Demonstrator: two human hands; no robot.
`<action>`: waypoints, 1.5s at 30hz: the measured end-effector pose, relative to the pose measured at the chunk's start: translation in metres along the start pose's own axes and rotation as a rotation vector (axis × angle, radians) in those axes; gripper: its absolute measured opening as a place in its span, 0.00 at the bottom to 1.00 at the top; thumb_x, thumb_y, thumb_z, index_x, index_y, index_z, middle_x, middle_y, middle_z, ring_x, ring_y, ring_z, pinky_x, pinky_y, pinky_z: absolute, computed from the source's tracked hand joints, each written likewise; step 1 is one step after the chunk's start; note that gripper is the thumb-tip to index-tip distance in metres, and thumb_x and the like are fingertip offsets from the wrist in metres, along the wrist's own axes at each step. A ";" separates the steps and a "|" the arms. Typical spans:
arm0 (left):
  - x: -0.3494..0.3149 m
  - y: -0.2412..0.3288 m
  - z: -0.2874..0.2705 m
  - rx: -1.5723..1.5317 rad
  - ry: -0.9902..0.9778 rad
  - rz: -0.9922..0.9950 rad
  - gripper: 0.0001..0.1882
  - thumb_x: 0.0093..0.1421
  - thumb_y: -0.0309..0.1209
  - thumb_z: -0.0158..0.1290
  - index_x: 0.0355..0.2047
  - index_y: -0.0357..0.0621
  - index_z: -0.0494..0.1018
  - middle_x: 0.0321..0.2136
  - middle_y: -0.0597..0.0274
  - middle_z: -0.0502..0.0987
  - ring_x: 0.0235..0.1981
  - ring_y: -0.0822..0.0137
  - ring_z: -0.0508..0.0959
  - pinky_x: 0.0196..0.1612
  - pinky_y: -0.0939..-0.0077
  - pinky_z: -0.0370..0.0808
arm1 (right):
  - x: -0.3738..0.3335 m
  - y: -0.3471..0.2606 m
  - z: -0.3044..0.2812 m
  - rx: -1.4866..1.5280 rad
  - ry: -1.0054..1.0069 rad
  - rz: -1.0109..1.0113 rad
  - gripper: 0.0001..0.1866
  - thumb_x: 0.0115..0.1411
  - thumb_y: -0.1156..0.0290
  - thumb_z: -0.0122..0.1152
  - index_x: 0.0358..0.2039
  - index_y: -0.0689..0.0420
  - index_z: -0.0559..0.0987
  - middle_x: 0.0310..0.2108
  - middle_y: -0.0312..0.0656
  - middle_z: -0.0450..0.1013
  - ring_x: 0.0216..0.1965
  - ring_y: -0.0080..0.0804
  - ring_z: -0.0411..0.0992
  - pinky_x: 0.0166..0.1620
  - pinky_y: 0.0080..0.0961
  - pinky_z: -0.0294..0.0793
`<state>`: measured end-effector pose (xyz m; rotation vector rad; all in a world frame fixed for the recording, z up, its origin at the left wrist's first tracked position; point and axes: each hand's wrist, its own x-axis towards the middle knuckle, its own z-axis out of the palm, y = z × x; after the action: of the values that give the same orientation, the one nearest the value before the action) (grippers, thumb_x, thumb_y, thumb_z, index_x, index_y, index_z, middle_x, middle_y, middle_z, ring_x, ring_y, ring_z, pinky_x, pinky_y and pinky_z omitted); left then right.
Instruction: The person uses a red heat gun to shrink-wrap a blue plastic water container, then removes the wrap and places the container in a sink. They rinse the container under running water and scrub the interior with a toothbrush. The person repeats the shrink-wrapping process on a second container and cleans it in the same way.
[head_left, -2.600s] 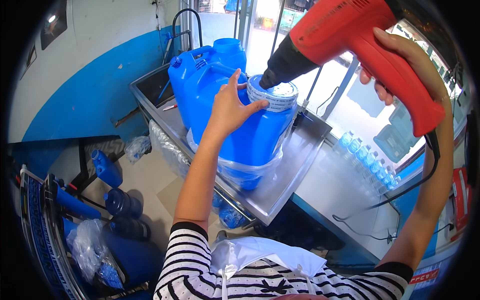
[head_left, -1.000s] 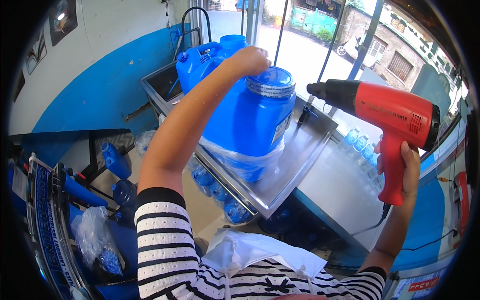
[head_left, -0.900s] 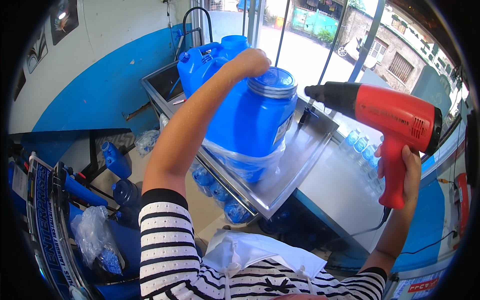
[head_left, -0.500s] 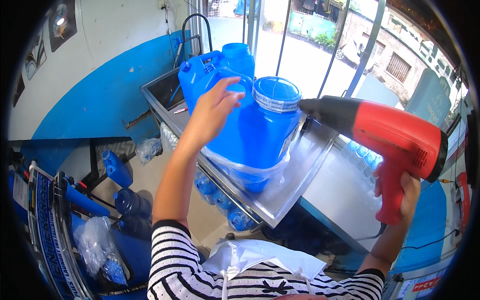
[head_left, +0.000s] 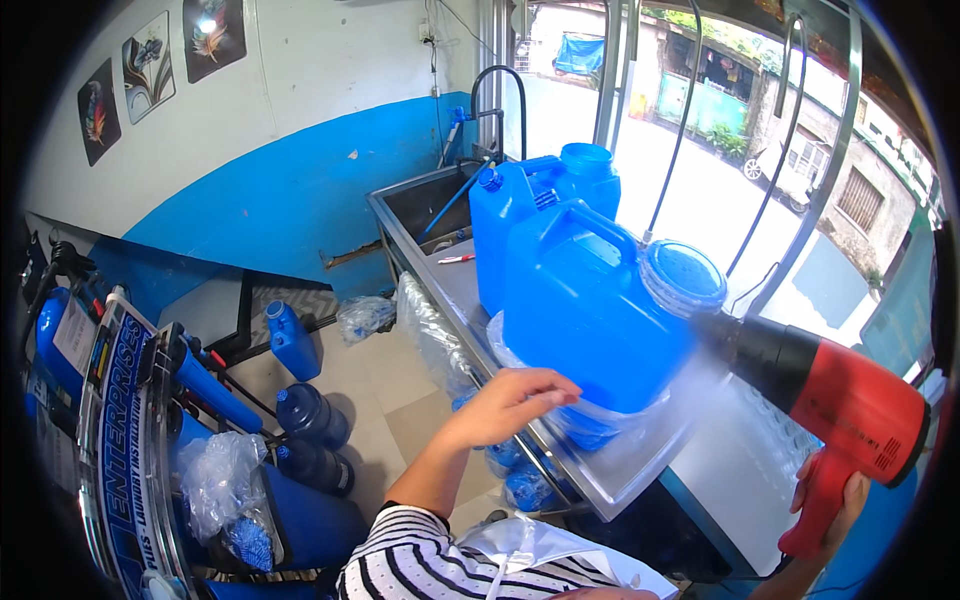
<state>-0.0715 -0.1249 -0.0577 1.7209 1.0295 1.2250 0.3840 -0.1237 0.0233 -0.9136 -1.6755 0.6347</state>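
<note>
Since half a second ago our left hand (head_left: 515,400) has dropped from the jug's upper side to its base, and the heat gun has swung low to the right. Now the left grip is loose, fingers half spread, resting on the clear plastic film (head_left: 640,440) bunched around the bottom of the blue jerrycan (head_left: 590,310). Our right hand (head_left: 835,500) is closed around the handle of the red heat gun (head_left: 850,400), its black nozzle just beside the jerrycan's capped neck (head_left: 683,275). We see the jerrycan standing upright on the steel surface (head_left: 740,470), with two more blue jerrycans (head_left: 520,220) behind it beside the sink (head_left: 430,205).
</note>
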 end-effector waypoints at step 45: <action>0.139 -0.146 -0.083 -0.015 1.069 0.130 0.18 0.65 0.32 0.44 0.52 0.38 0.68 0.47 0.54 0.73 0.50 0.64 0.72 0.52 0.71 0.69 | 0.156 0.136 0.060 -0.613 -0.274 -0.445 0.35 0.61 0.52 0.58 0.65 0.49 0.62 0.67 0.53 0.51 0.68 0.50 0.49 0.67 0.45 0.51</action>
<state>-0.1478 0.0681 -0.1237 1.0565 1.4717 2.3162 0.3401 0.0839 -0.0152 -0.8448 -2.2910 -0.0764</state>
